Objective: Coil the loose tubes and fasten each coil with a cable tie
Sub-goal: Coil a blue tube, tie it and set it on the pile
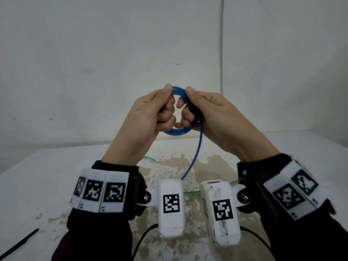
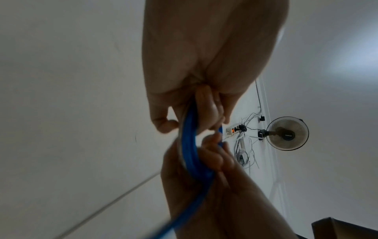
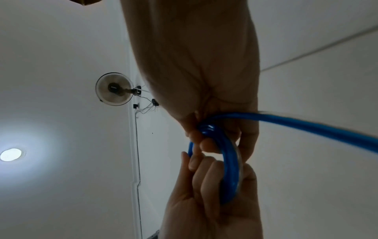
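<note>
While raised over the table (image 1: 47,185), gripped a blue coil (image 1: 178,131) — left hand (image 1: 148,113) and right hand (image 1: 211,113) curled round opposite sides — loose tail dangling.

I see the blue tube (image 1: 177,131) wound into a small multi-loop coil, held upright in the air above the bench; its loose tail (image 1: 195,153) hangs down. Green tube (image 1: 149,158) lies on the bench, mostly hidden. Black cable tie (image 1: 18,243) lies flat at bench's near-left edge, well apart.
</note>
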Demonstrator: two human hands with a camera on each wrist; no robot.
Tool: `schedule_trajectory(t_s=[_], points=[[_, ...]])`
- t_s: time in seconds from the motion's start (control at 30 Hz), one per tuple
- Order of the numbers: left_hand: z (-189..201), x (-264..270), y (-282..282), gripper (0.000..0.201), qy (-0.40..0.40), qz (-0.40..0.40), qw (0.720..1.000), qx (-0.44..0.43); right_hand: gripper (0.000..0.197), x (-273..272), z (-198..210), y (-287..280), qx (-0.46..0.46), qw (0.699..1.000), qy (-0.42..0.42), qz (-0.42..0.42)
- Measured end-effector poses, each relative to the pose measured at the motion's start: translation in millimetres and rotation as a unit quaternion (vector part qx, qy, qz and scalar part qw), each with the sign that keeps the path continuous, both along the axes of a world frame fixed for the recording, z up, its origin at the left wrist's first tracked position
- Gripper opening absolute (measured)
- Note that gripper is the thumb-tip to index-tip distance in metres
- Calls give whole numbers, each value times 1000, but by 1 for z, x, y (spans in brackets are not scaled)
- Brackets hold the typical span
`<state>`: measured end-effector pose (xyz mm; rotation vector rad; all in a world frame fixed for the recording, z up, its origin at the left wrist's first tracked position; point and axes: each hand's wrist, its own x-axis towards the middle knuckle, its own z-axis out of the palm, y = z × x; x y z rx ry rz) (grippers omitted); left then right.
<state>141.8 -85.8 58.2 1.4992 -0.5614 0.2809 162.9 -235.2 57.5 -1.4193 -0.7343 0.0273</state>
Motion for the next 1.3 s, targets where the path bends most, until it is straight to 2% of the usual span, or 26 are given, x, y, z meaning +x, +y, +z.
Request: schedule_trajectory(t_s=[0.13,0.23,0.33,0.47,0.63,0.8,0.9,1.0,1.1,1.2,1.3], points=[[1,0,-4,38,-1,-6,999,-40,39,2,1,-3,19,999,12,24],[1,-1,-4,40,45,-32,998,11,37,2,1,-8,-11,1000,3,17],[0,-3,-2,39,27,-4,998,50,38,1,0,-5,-31,1000,-2,5],[1,-3,0,38,-1,20,1000,9,36,0,0,-1,-29,999,-19,-5],[2,-2,-3,40,38,-30,999,-2,34,2,-2,-4,-33,999,-21,-5],[2,-3,6,50,82,-50,992,87,36,-1,-2,-5,-111,992,-62,-11],[1,-6,9,51,80,-43,988,121,37,-1,-3,-3,-124,991,-54,1],[2,-7,6,42,36,-1,994,105,37,0,-3,0,-76,997,-14,8],[4,-7,5,37,10,19,999,37,39,1,-1,1,-15,1000,17,20],[4,-5,5,40,38,-13,999,19,36,1,-1,-2,-26,999,-4,21],[3,-6,5,34,57,-48,996,55,36,-2,0,-3,-57,998,-31,2]])
